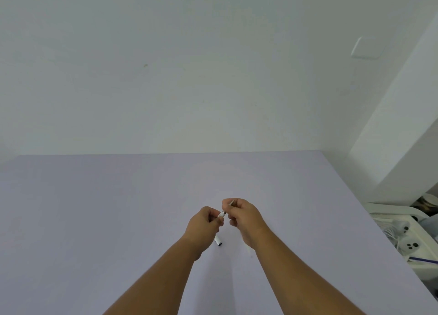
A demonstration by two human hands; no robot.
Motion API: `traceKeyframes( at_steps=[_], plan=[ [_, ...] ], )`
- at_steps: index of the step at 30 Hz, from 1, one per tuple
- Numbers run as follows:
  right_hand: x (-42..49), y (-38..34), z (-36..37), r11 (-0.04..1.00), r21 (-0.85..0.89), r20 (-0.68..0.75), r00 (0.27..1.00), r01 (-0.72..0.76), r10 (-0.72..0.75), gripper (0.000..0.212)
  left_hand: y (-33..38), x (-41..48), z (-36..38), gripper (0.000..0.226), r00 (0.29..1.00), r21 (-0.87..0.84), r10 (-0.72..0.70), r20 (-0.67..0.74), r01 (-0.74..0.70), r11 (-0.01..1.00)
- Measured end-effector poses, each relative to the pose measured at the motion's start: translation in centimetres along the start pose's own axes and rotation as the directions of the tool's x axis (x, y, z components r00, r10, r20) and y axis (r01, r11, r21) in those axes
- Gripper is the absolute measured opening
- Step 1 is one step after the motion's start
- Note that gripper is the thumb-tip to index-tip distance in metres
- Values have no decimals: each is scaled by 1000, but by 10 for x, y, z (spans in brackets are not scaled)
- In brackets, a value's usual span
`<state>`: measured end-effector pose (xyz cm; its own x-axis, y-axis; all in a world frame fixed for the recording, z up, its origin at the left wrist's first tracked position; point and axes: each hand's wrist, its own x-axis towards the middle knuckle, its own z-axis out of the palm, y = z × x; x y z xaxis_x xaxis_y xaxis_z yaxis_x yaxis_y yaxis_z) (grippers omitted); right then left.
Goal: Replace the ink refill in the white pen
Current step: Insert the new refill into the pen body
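Observation:
Both hands meet above the lilac table [118, 208]. My left hand [203, 224] is closed around the white pen barrel [221, 215], whose open end points up and right between the hands. My right hand [241, 216] pinches a thin ink refill [231, 202]; its tip pokes out above the fingers and its lower end sits at the barrel's mouth. A white pen part with a dark end [218, 240] shows just below my left hand; whether it lies on the table or belongs to the held barrel I cannot tell.
A pale wall rises behind the table. Past the table's right edge stands a white tray [403, 220] with white devices and cables, and a blue pen [424, 259] lies there. A small pale object [249, 250] peeks out under my right wrist.

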<state>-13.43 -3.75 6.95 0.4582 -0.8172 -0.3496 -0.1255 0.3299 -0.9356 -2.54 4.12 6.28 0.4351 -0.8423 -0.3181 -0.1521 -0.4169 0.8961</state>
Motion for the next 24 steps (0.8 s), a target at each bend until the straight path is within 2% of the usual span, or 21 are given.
traceKeyframes(
  at_steps=[2,5,8,10,13,15,17,19,24],
  plan=[
    [0,0,-1,998,-62,-28,1000,-2,0,8,0,0,0,6,1000,26,9,5,-9,1000],
    [0,-1,-3,977,-202,-89,995,-62,45,31,-2,-2,3,7,1000,39,9,12,-9,999],
    [1,0,-5,994,-100,-5,999,-32,32,21,-1,-1,3,6,1000,41,9,-13,-9,999],
    [1,0,-7,996,-94,0,1000,-3,3,14,1,1,2,5,1000,44,13,-16,-12,999],
    [3,0,-7,979,-196,-77,996,-49,34,31,3,0,3,4,1000,70,25,-1,-25,997],
    [3,1,-7,980,-187,-62,997,-61,50,34,4,-1,4,4,1000,68,26,5,-26,997],
    [3,2,-10,996,-86,-4,999,-38,37,21,6,0,5,4,1000,64,27,9,-27,998],
    [3,1,-12,998,-67,8,1000,-6,6,10,9,0,4,4,1000,67,29,12,-30,997],
    [3,-1,-9,984,-164,-34,997,-71,67,28,8,-1,3,4,1000,60,25,12,-26,998]
  ],
)
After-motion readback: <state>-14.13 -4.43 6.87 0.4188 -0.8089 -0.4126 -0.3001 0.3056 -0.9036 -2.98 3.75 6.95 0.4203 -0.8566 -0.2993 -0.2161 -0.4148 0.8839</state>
